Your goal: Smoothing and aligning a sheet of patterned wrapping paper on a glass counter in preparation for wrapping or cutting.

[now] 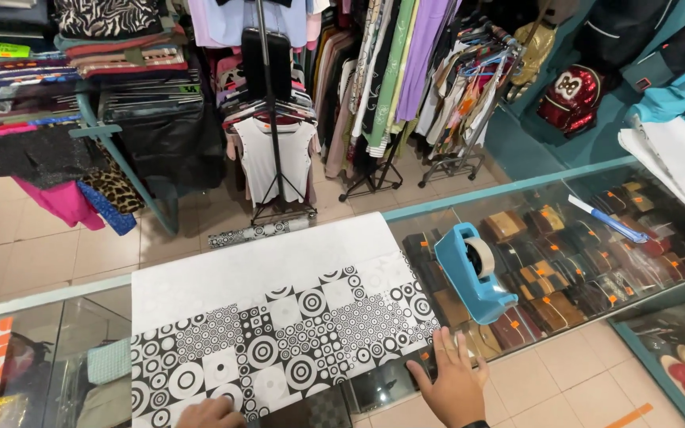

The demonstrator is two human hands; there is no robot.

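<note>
A large sheet of wrapping paper (279,317), white on its far half and printed with black-and-white circles and squares on its near half, is spread flat over a glass display counter (517,194). The sheet is being smoothed or steadied, judging by how the hands are placed.

The right hand (453,384) is laid open, palm down, fingers spread, on the counter at about the 4 o'clock corner of the sheet, touching or just beside its edge; which of the two cannot be told. The left hand (212,414) is seen only in part at the sheet's 6 o'clock edge, resting on the patterned area; whether it is open or curled cannot be told.

A blue plastic tape dispenser (469,273) stands on the glass at 3 o'clock from the sheet, close to the right hand. A blue pen (610,220) lies farther off in the same direction. A rolled tube of patterned paper (257,232) lies on the tiled floor at 12 o'clock.

As a judgement, the sheet would need to be held flat at both near corners before anything is set on it, the dispenser being within reach of the right hand.
</note>
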